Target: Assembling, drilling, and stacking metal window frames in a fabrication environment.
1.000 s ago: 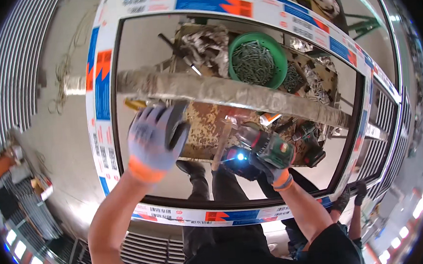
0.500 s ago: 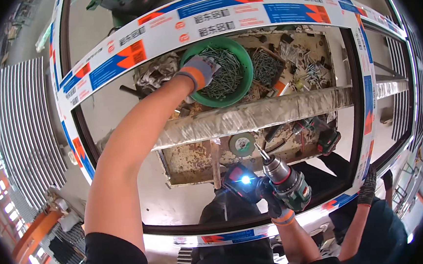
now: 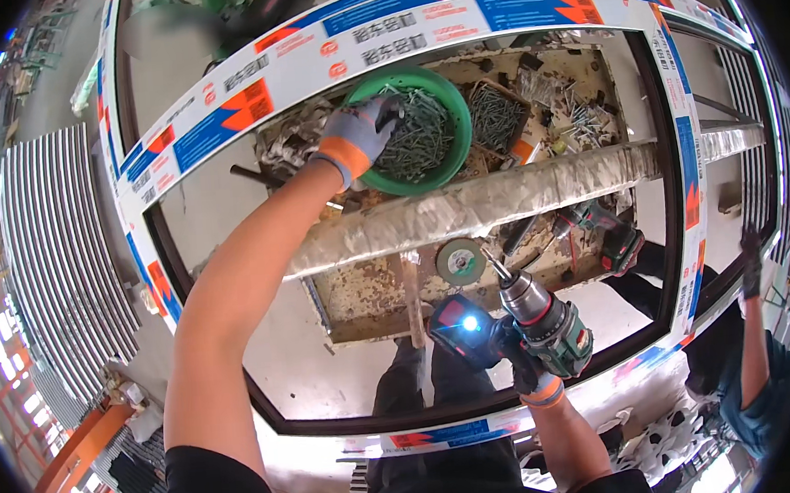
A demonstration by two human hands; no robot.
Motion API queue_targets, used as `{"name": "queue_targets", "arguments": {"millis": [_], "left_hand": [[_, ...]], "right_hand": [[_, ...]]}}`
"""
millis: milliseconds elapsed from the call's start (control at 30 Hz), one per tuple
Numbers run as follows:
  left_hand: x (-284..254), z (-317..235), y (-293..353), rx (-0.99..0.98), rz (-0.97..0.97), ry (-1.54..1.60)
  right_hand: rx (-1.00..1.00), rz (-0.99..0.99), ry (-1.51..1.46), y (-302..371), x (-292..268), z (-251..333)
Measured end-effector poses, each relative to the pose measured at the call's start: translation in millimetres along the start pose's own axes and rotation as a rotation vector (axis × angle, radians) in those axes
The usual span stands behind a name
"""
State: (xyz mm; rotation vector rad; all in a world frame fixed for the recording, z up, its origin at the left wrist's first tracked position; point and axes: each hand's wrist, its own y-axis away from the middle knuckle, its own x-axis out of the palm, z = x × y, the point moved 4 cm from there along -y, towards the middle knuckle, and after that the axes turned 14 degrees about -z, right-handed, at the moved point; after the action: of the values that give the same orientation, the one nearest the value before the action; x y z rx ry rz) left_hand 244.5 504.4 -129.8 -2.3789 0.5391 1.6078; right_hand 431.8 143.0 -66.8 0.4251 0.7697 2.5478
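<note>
L arm stretched far fwd, nearly straight; gloved left hand (image 3: 361,132) sits palm-down over the near rim of the green bowl (image 3: 450,142), fingers curled into the pile of screws (image 3: 415,135). I can't tell if the L grip is clamped on any screws or just resting in them. R arm bent, tucked low; right hand (image 3: 524,366) has its grip wrapped tight on the handle of the cordless drill (image 3: 533,315), bit tilted up-left, work light lit. Room: I see the taped window frame (image 3: 221,121) boxing both hands in; a grimy beam (image 3: 502,198) crosses between bowl and drill. Bowl lies on the cluttered surface (image 3: 362,295) beyond the beam, beside a box of screws (image 3: 494,116). Drill well apart from bowl, near side. Second drill (image 3: 606,232) lies just under the beam, right.
</note>
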Motion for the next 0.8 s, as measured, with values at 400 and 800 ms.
{"name": "queue_targets", "arguments": {"millis": [400, 800], "left_hand": [[-184, -11, 295, -0.390, -0.251, 0.648], [-212, 16, 398, -0.421, -0.386, 0.585]], "right_hand": [[-0.597, 0.609, 1.075, 32, 129, 68], [-0.574, 0.782, 0.908, 69, 181, 28]]}}
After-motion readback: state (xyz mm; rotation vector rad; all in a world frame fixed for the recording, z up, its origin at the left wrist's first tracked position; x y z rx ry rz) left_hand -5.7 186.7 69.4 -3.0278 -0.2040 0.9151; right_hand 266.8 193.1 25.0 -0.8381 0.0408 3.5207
